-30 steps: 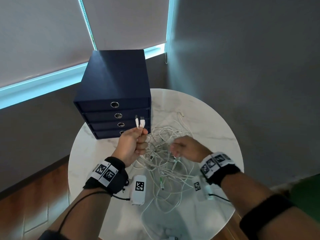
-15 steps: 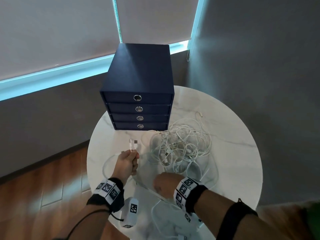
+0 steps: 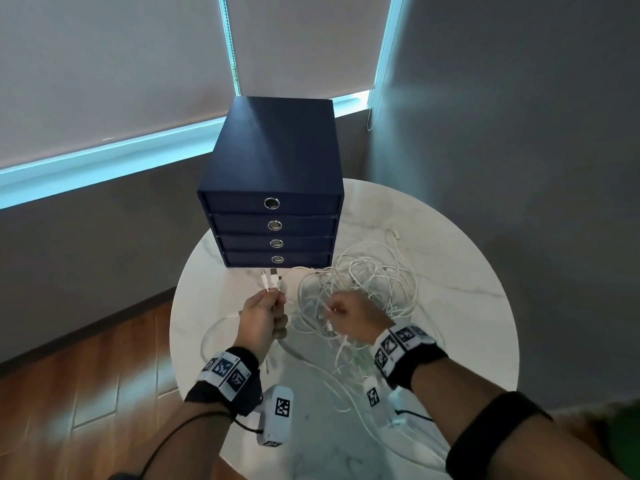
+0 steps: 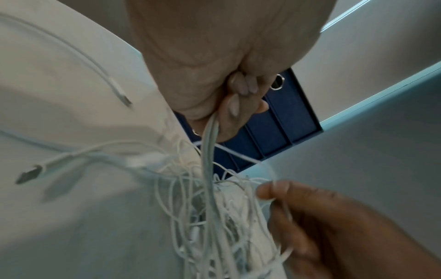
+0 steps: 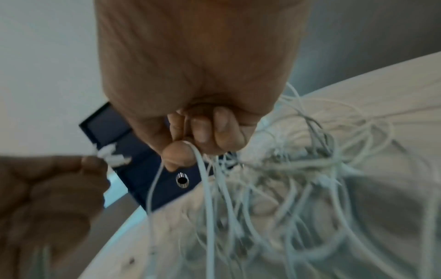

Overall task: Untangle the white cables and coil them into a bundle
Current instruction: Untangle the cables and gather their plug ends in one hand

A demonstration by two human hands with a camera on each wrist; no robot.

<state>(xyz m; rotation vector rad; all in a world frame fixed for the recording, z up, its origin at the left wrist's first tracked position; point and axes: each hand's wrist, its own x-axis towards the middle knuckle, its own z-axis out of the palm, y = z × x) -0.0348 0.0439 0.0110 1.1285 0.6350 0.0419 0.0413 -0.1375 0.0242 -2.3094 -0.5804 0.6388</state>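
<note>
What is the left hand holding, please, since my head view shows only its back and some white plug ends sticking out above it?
Observer: The left hand has its fingers curled round several white cables running side by side out of the fist.
Operator: Thank you. Does the right hand hold anything?
Observer: Yes, the right hand pinches one white strand between thumb and fingers.
Operator: Are there loose plugs that I might miss?
Observer: A loose plug with a metal tip lies on the table, apart from both hands.
</note>
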